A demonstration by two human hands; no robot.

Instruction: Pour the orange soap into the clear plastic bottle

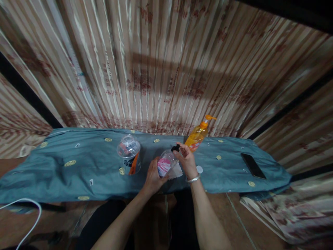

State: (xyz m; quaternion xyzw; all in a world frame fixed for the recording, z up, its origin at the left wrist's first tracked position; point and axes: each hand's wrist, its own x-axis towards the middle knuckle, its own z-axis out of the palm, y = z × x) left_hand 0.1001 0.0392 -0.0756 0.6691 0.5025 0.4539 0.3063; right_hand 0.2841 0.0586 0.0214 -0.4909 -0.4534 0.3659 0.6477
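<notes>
- Left hand (152,177) wraps its fingers around a small clear bottle (166,163) with a pink label, tilted above the blue cloth (78,170).
- Right hand (186,159) pinches the bottle's black cap (176,148) with its fingertips.
- An orange pump bottle (197,135) stands just behind.

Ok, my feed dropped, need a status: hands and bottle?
Left hand grips the clear bottle. Right hand pinches its black cap. Orange pump bottle close behind; clear jar left, apart.

Cloth (78,173) teal, yellow dots – pump bottle (197,136) orange – small bottle (166,163) clear, pink label.
</notes>
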